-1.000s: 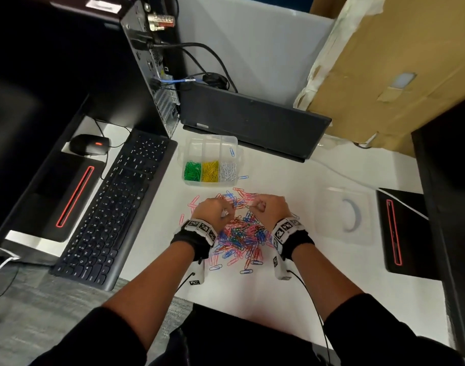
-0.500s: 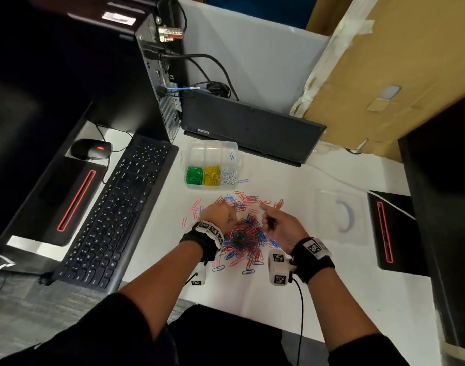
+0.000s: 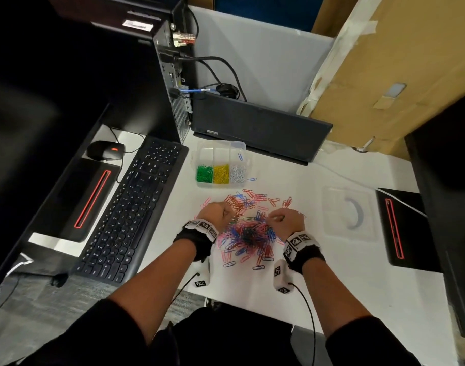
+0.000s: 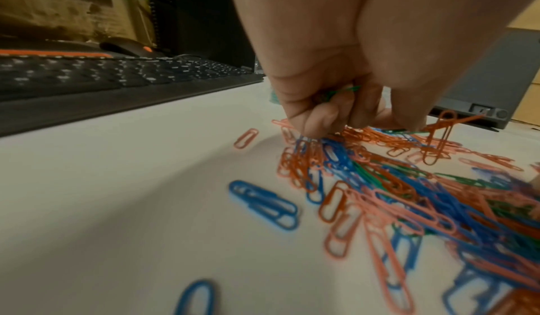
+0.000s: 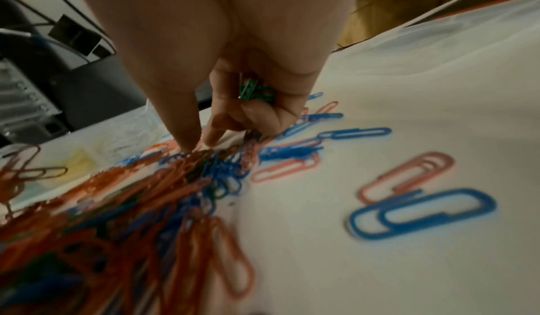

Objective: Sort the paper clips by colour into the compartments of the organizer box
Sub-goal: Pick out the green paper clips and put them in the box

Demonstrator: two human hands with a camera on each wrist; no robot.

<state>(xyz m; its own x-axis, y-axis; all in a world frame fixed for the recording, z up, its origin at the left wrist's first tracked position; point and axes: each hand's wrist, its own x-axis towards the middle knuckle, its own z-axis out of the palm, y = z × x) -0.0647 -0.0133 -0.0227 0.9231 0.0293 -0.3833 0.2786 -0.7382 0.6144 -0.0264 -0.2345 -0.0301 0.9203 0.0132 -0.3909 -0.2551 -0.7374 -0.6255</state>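
Right wrist view shows the right hand [image 5: 233, 70] curled around a small bunch of green paper clips [image 5: 252, 91] in the palm, while its thumb and forefinger tips dig into the mixed clip pile [image 5: 163, 181] in the lower left of the frame. Left wrist view shows much the same: the left hand [image 4: 336, 77] is curled shut with a green clip [image 4: 341, 90] poking out between the fingers, fingertips down on the pile.

What could go wrong, I'd guess: both palms are already stocked, so reaching for one more green could let the held ones spill back into the heap. The clips are also tangled, so an orange or blue one may hook on and ride along into the wrong compartment. One orange clip [image 4: 438, 135] stands up, snagged on others, at the right of the left wrist frame.

In the head view the organizer box [image 3: 221, 146] sits above the pile at centre frame, with green, yellow and white clips in its near row and one blue clip [image 3: 240, 156] in the far right compartment. A stray blue clip [image 3: 251, 179] lies just outside its lower right corner.

As for room, the keyboard [image 3: 131, 207] crowds the left and the closed laptop [image 3: 260, 128] sits right behind the box, but the bare white desk [image 3: 331, 299] is open at the lower right. A clear lid [image 3: 350, 212] lies at the right.
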